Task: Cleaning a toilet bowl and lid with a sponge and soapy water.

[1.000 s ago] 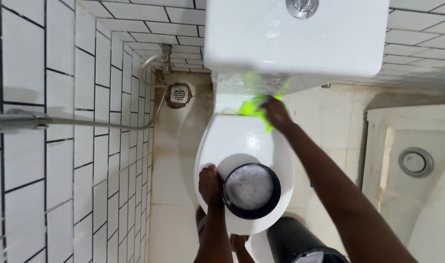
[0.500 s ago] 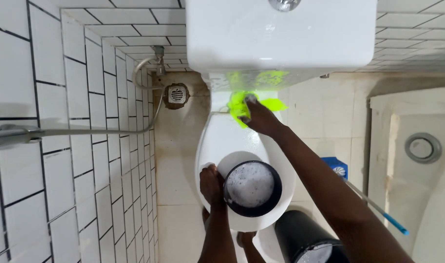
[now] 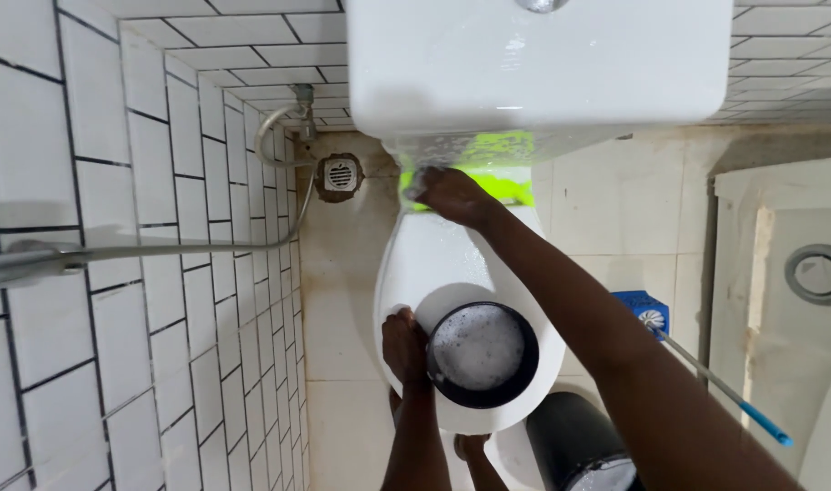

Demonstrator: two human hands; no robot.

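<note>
the right hand (image 3: 447, 194) pressed a green cloth (image 3: 502, 186) under the tank (image 3: 533, 64), fingers closed on it, mid-wipe; the left hand (image 3: 403, 345) gripped the soapy bowl (image 3: 482, 355).

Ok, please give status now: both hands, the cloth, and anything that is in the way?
Left hand grips the black bowl of suds on the toilet lid. Right hand presses the green cloth under the tank. Nothing in the way.

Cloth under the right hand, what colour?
Neon yellow-green cloth, under the right hand; head view.
</note>
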